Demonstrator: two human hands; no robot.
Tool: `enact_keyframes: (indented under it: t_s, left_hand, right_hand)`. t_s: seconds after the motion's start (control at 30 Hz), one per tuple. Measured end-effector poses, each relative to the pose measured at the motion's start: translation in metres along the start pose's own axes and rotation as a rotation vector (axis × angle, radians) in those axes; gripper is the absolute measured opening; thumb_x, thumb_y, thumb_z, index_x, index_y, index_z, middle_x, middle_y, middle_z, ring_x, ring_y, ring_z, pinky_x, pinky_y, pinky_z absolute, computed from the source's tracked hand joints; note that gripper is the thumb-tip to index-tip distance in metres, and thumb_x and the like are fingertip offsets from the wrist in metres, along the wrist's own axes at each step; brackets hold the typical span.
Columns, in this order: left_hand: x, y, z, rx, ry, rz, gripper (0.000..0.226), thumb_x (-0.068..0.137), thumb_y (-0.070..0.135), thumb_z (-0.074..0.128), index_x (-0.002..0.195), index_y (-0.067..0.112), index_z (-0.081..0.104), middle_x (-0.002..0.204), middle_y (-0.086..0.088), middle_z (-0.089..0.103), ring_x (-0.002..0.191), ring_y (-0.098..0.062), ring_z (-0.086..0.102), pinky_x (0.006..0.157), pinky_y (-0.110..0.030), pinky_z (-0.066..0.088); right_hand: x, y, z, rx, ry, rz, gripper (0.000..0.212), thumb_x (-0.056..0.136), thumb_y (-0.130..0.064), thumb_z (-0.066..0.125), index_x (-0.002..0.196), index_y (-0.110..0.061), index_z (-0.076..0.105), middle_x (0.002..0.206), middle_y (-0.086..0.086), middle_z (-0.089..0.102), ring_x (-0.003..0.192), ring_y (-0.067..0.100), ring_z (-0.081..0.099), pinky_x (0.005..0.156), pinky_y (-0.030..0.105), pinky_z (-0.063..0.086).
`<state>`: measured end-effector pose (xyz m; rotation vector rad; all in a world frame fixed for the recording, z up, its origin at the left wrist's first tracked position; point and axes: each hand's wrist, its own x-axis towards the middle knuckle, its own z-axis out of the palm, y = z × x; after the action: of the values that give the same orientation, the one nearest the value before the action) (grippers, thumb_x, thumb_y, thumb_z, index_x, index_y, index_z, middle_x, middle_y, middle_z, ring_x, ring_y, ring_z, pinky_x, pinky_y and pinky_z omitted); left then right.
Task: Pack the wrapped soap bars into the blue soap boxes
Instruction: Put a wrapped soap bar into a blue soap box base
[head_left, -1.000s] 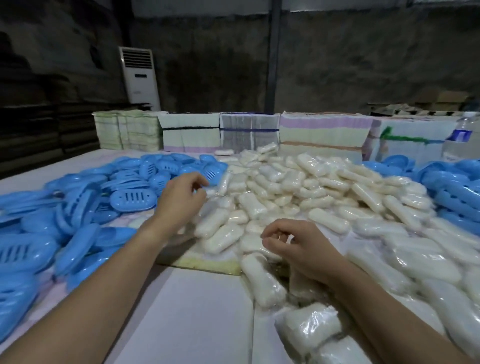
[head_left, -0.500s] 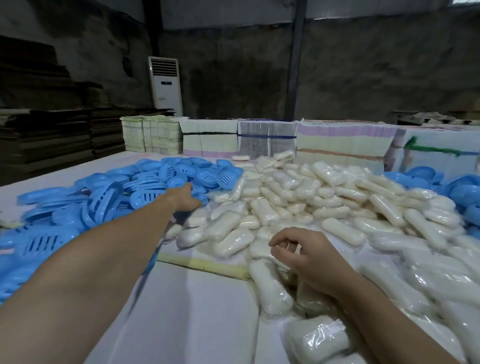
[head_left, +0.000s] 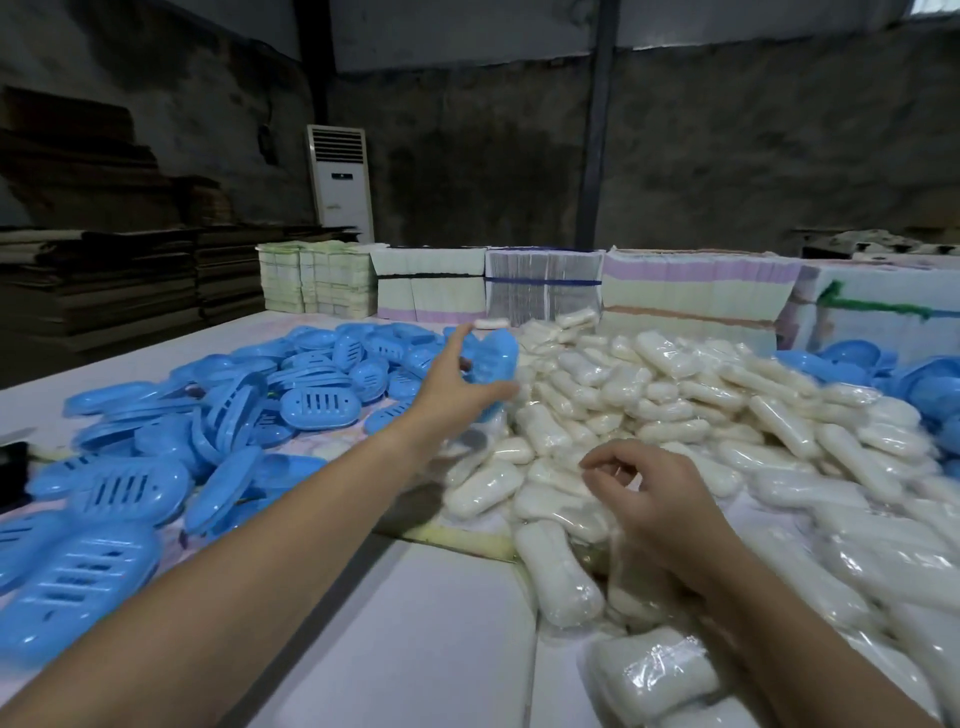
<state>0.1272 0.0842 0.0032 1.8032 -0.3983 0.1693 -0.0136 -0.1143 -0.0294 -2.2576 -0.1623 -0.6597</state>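
A large heap of white soap bars in clear wrap (head_left: 691, 415) covers the middle and right of the table. Blue oval soap box halves with slotted bottoms (head_left: 171, 431) are piled on the left. My left hand (head_left: 457, 389) reaches far forward and holds one blue box half (head_left: 493, 358) lifted at the border of the two piles, thumb below it and forefinger stretched up. My right hand (head_left: 654, 493) hovers over the near soap bars with fingers loosely curled; I see nothing held in it.
More blue box parts (head_left: 883, 369) lie at the far right. Bundled stacks of flat printed cartons (head_left: 540, 286) line the table's far edge. Bare white tabletop (head_left: 415, 639) lies between my forearms. A standing air conditioner (head_left: 340, 182) and dark cardboard stacks are behind.
My left hand has gone from reaching into the blue pile to lifting one blue box half up and toward the soap heap. My right hand has stayed over the near soaps.
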Motion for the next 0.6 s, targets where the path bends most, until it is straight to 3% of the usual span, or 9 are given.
enact_keyframes:
  t_s: [0.07,0.13,0.23,0.3,0.4,0.53,0.6]
  left_hand:
    - [-0.026,0.010,0.018,-0.151,-0.107,0.050,0.093,0.071,0.031,0.088,0.142,0.057,0.034,0.116,0.004,0.055,0.095,-0.013,0.064,0.065,-0.017,0.052]
    - [-0.049,0.016,0.034,-0.334,-0.179,0.036,0.079,0.067,0.031,0.086,0.126,0.065,0.045,0.119,0.002,0.057,0.100,-0.016,0.066,0.074,-0.020,0.054]
    - [-0.074,0.013,0.047,-0.389,-0.218,0.071,0.072,0.061,0.033,0.088,0.120,0.056,0.053,0.110,0.000,0.057,0.092,-0.007,0.066,0.082,-0.024,0.053]
    - [-0.082,0.012,0.045,-0.298,-0.245,0.109,0.074,0.056,0.039,0.088,0.119,0.051,0.052,0.109,-0.002,0.059,0.093,-0.005,0.065,0.080,-0.021,0.053]
    - [-0.083,0.010,0.031,-0.151,-0.332,0.081,0.072,0.057,0.037,0.089,0.113,0.052,0.048,0.120,-0.007,0.061,0.106,-0.012,0.066,0.089,-0.032,0.058]
    - [-0.082,0.007,0.021,0.054,-0.409,0.009,0.068,0.067,0.031,0.091,0.110,0.045,0.041,0.111,-0.006,0.061,0.069,-0.014,0.065,0.056,-0.028,0.054]
    - [-0.082,0.008,0.020,0.108,-0.387,0.012,0.071,0.059,0.043,0.089,0.111,0.046,0.041,0.110,-0.003,0.060,0.067,-0.019,0.063,0.057,-0.037,0.054]
  right_hand:
    - [0.002,0.001,-0.006,-0.028,0.078,0.057,0.014,0.082,-0.015,0.070,0.080,-0.030,0.072,0.067,-0.010,0.066,0.068,0.006,0.058,0.066,0.026,0.044]
    - [0.003,0.005,-0.016,-0.057,0.167,0.116,0.012,0.083,-0.017,0.067,0.085,-0.027,0.073,0.068,-0.008,0.066,0.068,0.005,0.058,0.063,0.024,0.042]
    - [0.006,0.014,-0.030,-0.135,0.222,0.206,0.013,0.084,-0.019,0.063,0.090,-0.026,0.072,0.072,-0.007,0.066,0.075,0.015,0.060,0.064,0.030,0.042]
    - [0.008,0.020,-0.037,-0.212,0.147,0.262,0.014,0.083,-0.023,0.064,0.094,-0.029,0.070,0.071,-0.008,0.065,0.077,0.017,0.061,0.065,0.031,0.042]
    - [0.008,0.025,-0.036,-0.336,-0.102,0.315,0.034,0.081,-0.035,0.069,0.115,-0.029,0.065,0.086,-0.009,0.063,0.093,0.018,0.059,0.075,0.030,0.043]
    - [0.006,0.027,-0.033,-0.502,-0.291,0.397,0.056,0.083,-0.052,0.066,0.134,-0.033,0.052,0.123,0.000,0.059,0.121,0.026,0.048,0.098,0.034,0.043]
    - [0.005,0.025,-0.044,-0.504,-0.290,0.425,0.052,0.082,-0.054,0.066,0.130,-0.035,0.055,0.124,-0.003,0.060,0.119,0.022,0.050,0.096,0.033,0.045]
